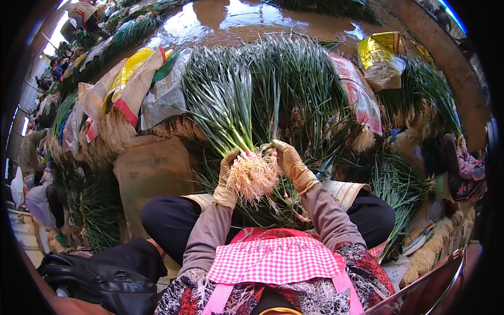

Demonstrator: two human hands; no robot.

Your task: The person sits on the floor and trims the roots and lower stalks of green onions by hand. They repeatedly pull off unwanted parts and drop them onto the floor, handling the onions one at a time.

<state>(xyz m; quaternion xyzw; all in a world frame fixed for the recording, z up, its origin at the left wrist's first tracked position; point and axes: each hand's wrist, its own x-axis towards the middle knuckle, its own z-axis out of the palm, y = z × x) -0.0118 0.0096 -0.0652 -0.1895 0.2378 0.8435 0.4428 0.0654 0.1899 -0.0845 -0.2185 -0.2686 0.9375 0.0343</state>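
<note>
A thick bunch of young green garlic (228, 106) is gripped in my gloved left hand (227, 175), its leaves fanning away from me and its pale root mass (254, 177) towards my lap. My right hand (292, 165), also gloved, pinches a thin garlic stalk (275, 114) near its pinkish base, just right of the bunch. The fingertips of that hand are close to the bunch's roots. Below both hands, loose stalks (291, 206) lie between my crossed legs. Straight ahead stretches a large heap of green garlic (303, 78), leaves pointing away.
Woven sacks (136, 86) cover rooted bundles at the left, and another printed sack (356, 92) lies at the right. A brown sack (153, 173) rests by my left knee. A black bag (98, 275) sits at lower left. Other people (468, 169) sit nearby. Wet floor (252, 19) lies beyond.
</note>
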